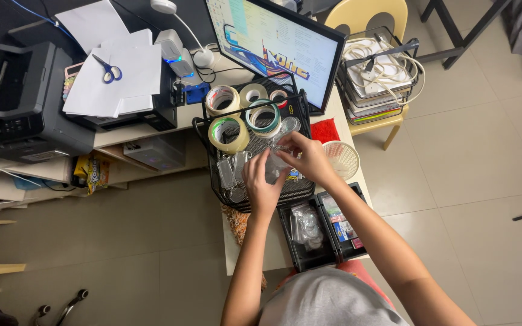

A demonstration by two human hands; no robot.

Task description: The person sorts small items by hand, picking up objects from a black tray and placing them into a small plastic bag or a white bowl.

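Plastic packet beside tape rolls (both hands)

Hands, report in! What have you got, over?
Left hand and right hand both over the black mesh tray. Holding a small clear plastic piece together. Tape rolls close behind, not blocking.

1. We are in a small home office or desk corner with a tiled floor.
2. We see a computer monitor lit on the desk, with a printer beside it.
3. We see paper sheets, scissors and tape rolls in a black mesh tray.
4. A yellow chair holds stacked wire trays.
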